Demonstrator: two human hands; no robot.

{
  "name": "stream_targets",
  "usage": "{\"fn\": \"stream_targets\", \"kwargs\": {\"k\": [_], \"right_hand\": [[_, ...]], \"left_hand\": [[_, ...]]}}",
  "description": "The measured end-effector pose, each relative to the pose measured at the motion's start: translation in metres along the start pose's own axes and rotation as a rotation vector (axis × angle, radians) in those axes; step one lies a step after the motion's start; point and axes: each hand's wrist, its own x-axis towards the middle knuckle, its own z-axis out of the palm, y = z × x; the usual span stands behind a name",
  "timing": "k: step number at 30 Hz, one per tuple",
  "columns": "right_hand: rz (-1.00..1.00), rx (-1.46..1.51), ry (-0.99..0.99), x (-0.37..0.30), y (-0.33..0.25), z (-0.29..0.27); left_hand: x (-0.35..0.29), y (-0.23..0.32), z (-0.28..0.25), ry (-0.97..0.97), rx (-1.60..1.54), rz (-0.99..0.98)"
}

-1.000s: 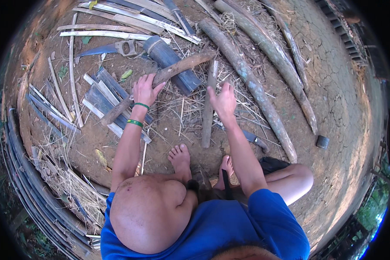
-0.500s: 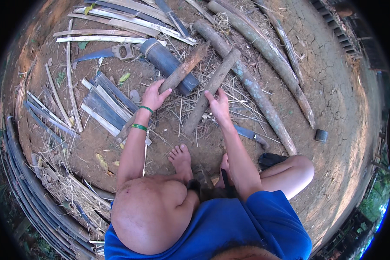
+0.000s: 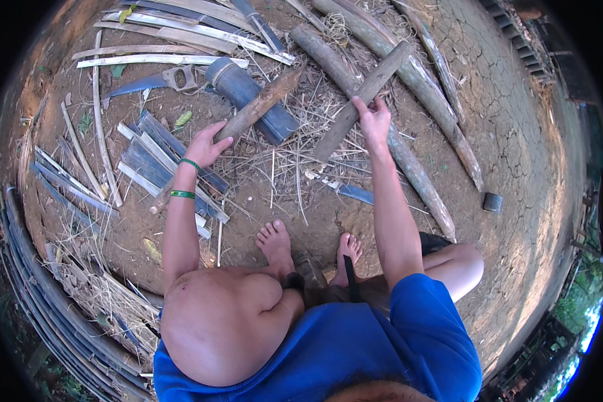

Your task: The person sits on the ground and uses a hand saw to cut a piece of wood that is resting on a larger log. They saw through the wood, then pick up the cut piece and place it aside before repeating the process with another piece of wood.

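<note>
Straw (image 3: pixel 264 164) litters brown earth (image 3: pixel 328 218) between 2 held sticks (image 3: pixel 258 107)

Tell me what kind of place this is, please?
Probably an outdoor woodworking spot: a handsaw lies on dirt ground near split strips that look like bamboo, with long poles close by.

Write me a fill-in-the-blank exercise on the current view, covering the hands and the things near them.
1. Together, the left hand and right hand hold ____ wooden sticks.
2. In this view, the stick in the ____ hand crosses the thick dark bamboo tube.
3. That tube lies to the ____ of the handsaw.
4. The person's shirt is ____.

Missing words: two; left; right; blue.
</note>
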Motion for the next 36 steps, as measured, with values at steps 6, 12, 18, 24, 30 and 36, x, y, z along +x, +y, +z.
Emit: {"fn": "stream_targets", "kwargs": {"k": [6,12,18,24,30,36], "right_hand": [[-0.396,-0.857,0.289,0.026,0.007,-0.042],[-0.523,-0.450,-0.738,-0.119,-0.002,0.023],[-0.619,-0.708,-1.128,-0.194,0.058,0.005],[-0.267,-1.046,-1.289,-0.129,0.051,-0.131],[0.040,-1.520,-0.953,-0.031,0.004,-0.312],[0.385,-1.311,-0.727,-0.026,0.001,-0.386]], "left_hand": [[-0.007,0.014,0.020,0.071,-0.043,-0.045],[-0.005,0.026,0.009,0.001,0.027,-0.105],[-0.015,0.011,0.012,0.056,0.117,-0.025],[-0.032,0.011,0.025,0.146,0.154,-0.001],[-0.033,0.015,0.027,0.157,0.204,0.028],[-0.035,0.011,0.020,0.159,0.198,0.014]]}}
